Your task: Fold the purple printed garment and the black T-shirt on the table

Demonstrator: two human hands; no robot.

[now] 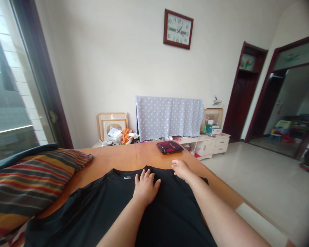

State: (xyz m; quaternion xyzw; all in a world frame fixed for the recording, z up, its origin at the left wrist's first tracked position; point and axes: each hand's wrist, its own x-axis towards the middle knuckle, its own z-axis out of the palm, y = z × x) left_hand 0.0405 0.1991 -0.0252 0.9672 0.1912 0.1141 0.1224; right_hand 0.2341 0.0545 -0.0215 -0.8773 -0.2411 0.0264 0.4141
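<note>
A black T-shirt (110,206) lies spread on the wooden table, with its neckline and a small pale label toward the far side. My left hand (145,188) rests flat on the shirt beside the neckline, fingers spread. At the shirt's far right shoulder, my right hand (181,169) is closed, its fingers curled in toward the thumb on a bit of the cloth. The near part of the shirt runs out of view beneath my forearms.
A striped cloth (33,185) is heaped on the table (105,156) at left. A folded dark red and black item (170,147) lies at the far edge. Beyond stand a polka-dot cover (170,116) and a white cabinet (208,145). A wall clock (178,29) hangs above.
</note>
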